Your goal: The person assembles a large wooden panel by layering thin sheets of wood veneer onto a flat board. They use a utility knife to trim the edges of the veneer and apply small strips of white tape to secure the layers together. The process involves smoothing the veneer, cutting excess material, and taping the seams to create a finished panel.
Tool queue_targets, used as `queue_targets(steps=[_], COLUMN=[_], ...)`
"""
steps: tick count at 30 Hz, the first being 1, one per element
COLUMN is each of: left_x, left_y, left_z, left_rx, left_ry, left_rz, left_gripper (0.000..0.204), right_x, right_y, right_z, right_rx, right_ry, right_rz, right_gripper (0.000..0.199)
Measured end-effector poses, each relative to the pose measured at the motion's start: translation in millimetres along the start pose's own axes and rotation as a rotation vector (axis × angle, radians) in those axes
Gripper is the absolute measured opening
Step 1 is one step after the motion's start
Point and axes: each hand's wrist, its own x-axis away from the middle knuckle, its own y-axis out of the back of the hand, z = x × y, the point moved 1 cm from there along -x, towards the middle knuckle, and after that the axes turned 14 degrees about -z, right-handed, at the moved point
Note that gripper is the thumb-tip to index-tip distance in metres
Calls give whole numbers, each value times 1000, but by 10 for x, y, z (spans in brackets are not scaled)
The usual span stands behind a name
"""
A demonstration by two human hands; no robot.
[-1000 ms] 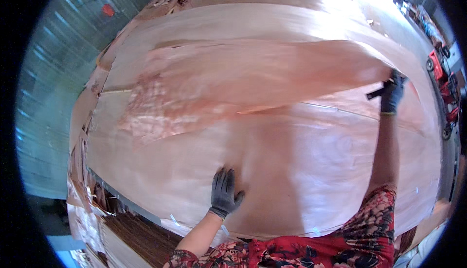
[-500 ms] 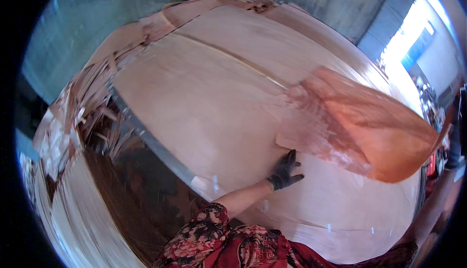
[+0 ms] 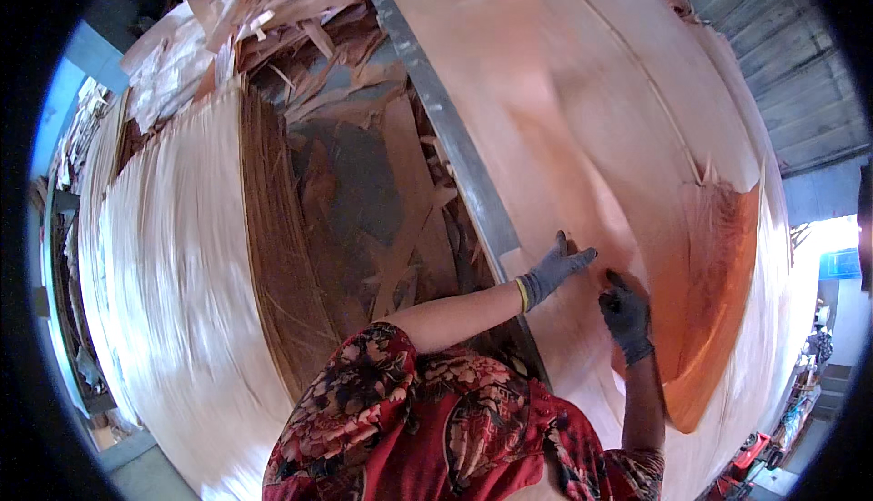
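2 gloved hands work a thin veneer sheet (image 3: 582,137) beside the metal rail (image 3: 455,146): left hand (image 3: 555,269) flat, fingers apart; right hand (image 3: 626,315) pinching its edge. Best lifted slowly, avoiding tears.

metal-edged table (image 3: 455,151), veneer sheets (image 3: 582,119) stacked flat

Daylight entered from 4 o'clock, glowing orange through the lifted veneer (image 3: 718,310). Motion blur was strongest at 9 o'clock. Fisheye bending and black vignette ringed the rim.
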Motion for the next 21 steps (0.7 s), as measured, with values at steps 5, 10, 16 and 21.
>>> queue_targets(steps=[5,10,16,21], left_x=[151,339,643,753], left_y=[268,382,490,472], left_z=[-51,-148,-289,-181], left_rx=[-177,-153,-316,-497], left_ry=[24,170,156,134], left_rz=[95,78,-29,21], left_gripper=[44,70,73,55], right_x=[473,204,212,513], right_y=[-178,335,1446,900], right_z=[-139,-807,-2215,-1889], right_rx=[92,343,464,-282], right_ry=[108,152,-400,-390], right_rz=[36,-160,-583,-671], right_gripper=[30,20,18,24])
